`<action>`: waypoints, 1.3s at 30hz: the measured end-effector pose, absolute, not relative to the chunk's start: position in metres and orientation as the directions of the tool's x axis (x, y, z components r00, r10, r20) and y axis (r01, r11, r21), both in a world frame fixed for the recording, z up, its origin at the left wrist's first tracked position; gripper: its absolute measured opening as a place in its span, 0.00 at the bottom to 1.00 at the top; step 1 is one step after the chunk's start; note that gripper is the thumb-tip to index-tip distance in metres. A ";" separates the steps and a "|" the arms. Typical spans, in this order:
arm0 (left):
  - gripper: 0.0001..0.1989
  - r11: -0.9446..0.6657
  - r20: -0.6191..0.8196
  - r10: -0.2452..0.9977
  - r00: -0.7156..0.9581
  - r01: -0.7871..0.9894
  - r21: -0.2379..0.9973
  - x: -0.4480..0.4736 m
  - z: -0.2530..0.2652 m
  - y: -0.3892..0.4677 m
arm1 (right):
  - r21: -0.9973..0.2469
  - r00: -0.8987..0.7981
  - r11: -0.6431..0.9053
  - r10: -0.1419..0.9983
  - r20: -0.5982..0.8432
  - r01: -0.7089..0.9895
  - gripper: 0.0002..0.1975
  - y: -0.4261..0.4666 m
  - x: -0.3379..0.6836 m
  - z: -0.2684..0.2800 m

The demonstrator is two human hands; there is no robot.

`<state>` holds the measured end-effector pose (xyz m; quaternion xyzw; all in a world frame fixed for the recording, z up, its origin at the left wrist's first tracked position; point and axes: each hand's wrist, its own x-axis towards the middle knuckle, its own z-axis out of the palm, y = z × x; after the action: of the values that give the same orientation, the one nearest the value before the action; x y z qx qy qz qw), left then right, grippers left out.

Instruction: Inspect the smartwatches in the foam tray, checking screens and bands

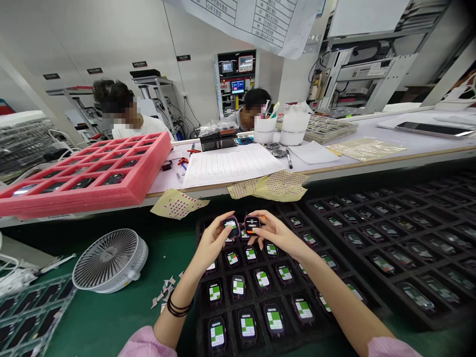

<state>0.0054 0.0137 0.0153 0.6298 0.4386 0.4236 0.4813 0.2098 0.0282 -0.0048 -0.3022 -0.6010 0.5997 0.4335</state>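
Note:
My left hand (215, 237) grips a smartwatch (231, 226) whose lit screen shows green and white, the thumb lying over its face. In my right hand (270, 229) is a second smartwatch (252, 224) with a mostly black screen, some white text and an orange patch; the thumb rests at its lower edge. Both watches are held side by side above the far part of a black foam tray (232, 272). Rows of strapless smartwatches with green and white screens, such as one watch (274, 318), lie in its compartments.
More watch-filled black trays (394, 243) extend to the right. A round grey fan (110, 260) and small scraps (163, 291) lie left on the green surface. Ahead, a raised shelf carries a pink foam tray (137, 191) and a paper form (230, 164). Two people sit beyond.

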 end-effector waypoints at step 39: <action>0.21 -0.155 0.117 0.970 0.214 0.171 0.973 0.008 0.012 0.014 | -0.988 -0.336 0.072 0.935 0.114 -0.135 0.16 0.033 0.211 -0.008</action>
<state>0.0077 0.0145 0.0119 0.6260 0.4555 0.4309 0.4637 0.2112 0.0331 -0.0081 -0.3498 -0.5714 0.5844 0.4579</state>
